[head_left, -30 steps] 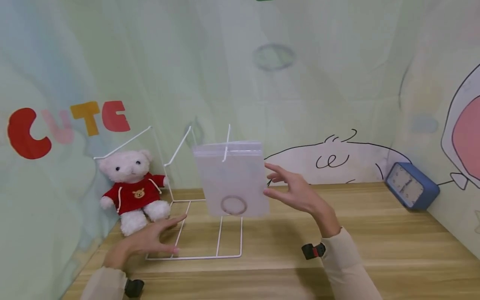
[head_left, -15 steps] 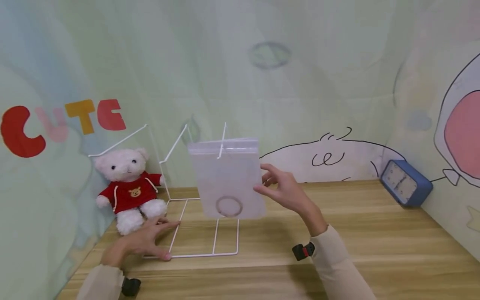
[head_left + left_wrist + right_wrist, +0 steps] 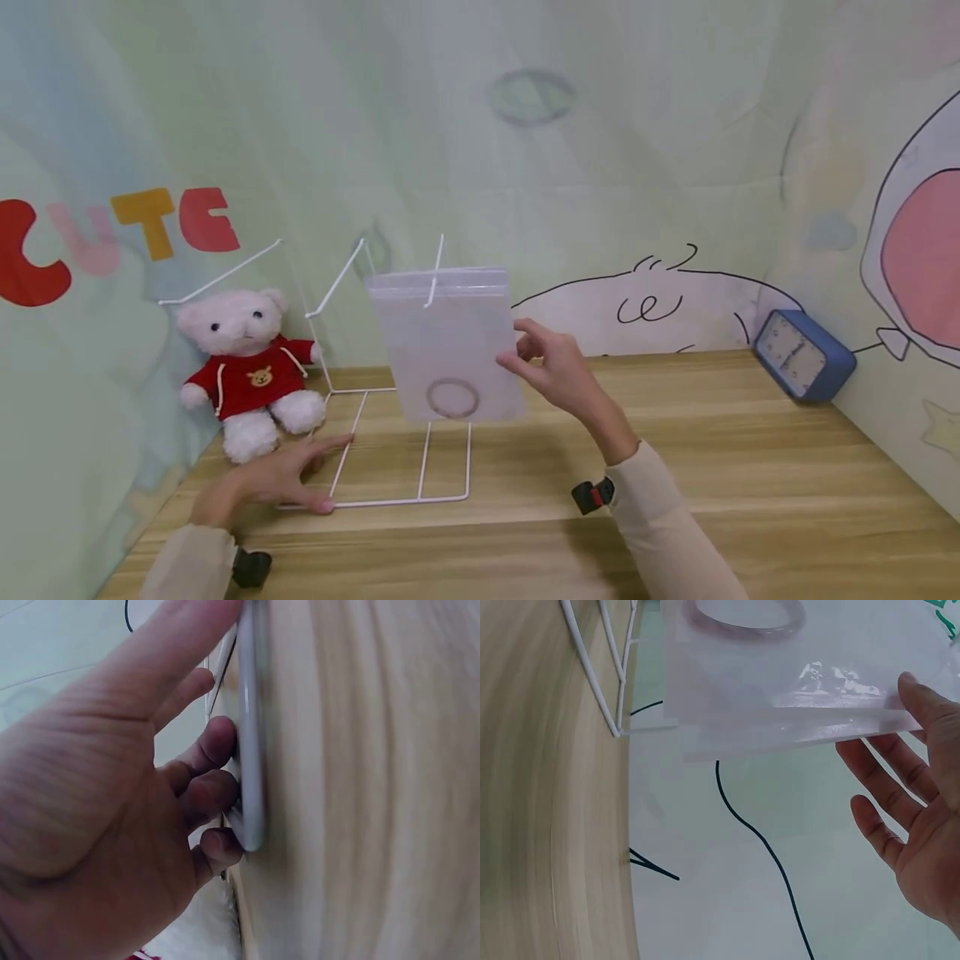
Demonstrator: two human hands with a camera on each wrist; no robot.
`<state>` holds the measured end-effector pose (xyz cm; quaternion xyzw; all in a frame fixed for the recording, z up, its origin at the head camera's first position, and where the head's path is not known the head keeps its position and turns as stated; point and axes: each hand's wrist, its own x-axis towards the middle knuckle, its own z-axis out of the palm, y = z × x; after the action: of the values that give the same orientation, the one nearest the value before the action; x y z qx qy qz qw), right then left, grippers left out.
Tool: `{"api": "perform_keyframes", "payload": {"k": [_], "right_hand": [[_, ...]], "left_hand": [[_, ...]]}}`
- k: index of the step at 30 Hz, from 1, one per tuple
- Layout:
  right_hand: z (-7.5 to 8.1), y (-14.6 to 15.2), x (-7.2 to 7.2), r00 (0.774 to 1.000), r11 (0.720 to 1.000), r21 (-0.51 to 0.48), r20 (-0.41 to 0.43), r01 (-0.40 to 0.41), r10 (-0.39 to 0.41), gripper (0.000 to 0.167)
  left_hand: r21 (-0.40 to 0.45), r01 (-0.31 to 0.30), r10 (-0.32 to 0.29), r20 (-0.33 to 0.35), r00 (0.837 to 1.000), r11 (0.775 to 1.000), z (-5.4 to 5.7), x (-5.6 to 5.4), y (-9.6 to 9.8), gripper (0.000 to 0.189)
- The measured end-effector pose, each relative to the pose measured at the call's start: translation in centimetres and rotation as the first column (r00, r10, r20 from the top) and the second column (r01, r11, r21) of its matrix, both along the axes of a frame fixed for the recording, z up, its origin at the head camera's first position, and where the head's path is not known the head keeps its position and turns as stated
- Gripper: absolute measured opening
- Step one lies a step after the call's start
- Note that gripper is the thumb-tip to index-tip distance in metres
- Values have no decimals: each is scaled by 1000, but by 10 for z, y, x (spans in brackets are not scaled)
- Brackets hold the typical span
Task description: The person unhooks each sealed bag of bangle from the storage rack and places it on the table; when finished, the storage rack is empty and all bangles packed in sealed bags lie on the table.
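A translucent zip bag (image 3: 450,342) hangs at the wire rack's right prong (image 3: 435,271), whose tip shows in front of it. A thin ring (image 3: 453,398) shows near its bottom. My right hand (image 3: 551,367) pinches the bag's right edge, thumb in front and fingertips behind, as the right wrist view shows. My left hand (image 3: 281,475) rests on the base of the white wire rack (image 3: 397,502), its thumb on the front bar and a finger reaching a cross bar. In the left wrist view the fingertips (image 3: 217,739) touch the white wire.
A white teddy bear (image 3: 243,367) in a red sweater sits behind the left hand, beside the rack. A blue clock (image 3: 806,354) stands at the table's far right. The wooden table (image 3: 480,550) ends at a printed curtain (image 3: 637,167) behind.
My right hand has moved in to the bag's edge and taken hold of it. My left hand has settled onto the rack's base. The head view has shifted slightly.
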<state>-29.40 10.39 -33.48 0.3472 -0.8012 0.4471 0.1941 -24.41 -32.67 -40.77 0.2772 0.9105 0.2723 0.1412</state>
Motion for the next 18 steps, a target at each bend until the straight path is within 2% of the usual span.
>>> {"api": "perform_keyframes", "payload": {"k": [5, 11, 18], "right_hand": [[-2, -10, 2, 1000, 1000, -23, -9, 16, -16, 29], [-1, -13, 4, 998, 999, -28, -64, 23, -25, 16], [6, -5, 5, 997, 999, -21, -61, 43, -44, 8]], "left_hand": [[60, 21, -23, 41, 999, 998, 0, -1, -2, 87], [43, -8, 4, 89, 996, 999, 0, -1, 0, 89], [40, -11, 7, 94, 996, 999, 1, -1, -1, 90]]}}
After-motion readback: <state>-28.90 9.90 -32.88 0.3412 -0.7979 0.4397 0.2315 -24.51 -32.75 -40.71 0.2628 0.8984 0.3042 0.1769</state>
